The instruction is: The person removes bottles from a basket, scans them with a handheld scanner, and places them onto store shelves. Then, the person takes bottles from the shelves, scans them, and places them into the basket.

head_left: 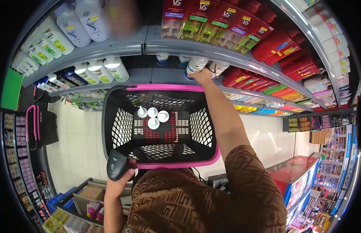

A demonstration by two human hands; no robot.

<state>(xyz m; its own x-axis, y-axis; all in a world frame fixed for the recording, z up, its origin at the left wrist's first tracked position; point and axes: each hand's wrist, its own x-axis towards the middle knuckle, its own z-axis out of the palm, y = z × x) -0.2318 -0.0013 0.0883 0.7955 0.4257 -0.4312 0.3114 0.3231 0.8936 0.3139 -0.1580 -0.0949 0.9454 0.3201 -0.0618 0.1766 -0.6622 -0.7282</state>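
My left hand [128, 174] is closed around a black handheld barcode scanner [117, 166] at the near left corner of the basket. My right hand [204, 76] reaches out to the lower shelf, its fingers around a white bottle [196, 64] with a dark blue base. Beside that bottle stands another white bottle [218, 68], close to my fingers. Between my arms sits a black shopping basket [122, 99] with a pink rim. Inside it are several white pump tops [152, 112], seen from above; the bodies below them are hard to make out.
Above my right hand, a grey shelf edge [180, 49] carries red VS boxes [201, 23]. White bottles [97, 72] line the lower shelf at left. Another black basket [42, 126] stands far left. A grey drawer unit [81, 204] and a red-topped display [291, 167] are near me.
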